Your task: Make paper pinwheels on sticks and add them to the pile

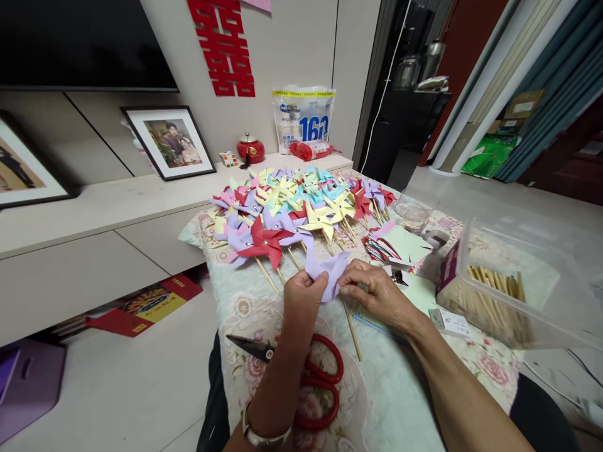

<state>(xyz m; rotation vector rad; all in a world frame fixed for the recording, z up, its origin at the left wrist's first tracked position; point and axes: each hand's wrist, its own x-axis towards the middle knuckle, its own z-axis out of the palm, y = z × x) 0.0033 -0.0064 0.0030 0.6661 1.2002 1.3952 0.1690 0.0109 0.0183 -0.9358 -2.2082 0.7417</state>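
Note:
Both my hands hold a folded lilac paper piece above a small table with a floral cloth. My left hand pinches its left side, my right hand pinches its right side. A wooden stick lies on the cloth just under my right hand. Red-handled scissors lie shut under my left forearm. Beyond my hands lies a heap of finished paper pinwheels in red, lilac, yellow, pink and blue, each on a stick.
A stack of cut coloured paper lies right of the heap. A clear plastic box holding wooden sticks stands at the table's right. A low cabinet with framed pictures runs along the left. A red teapot sits behind.

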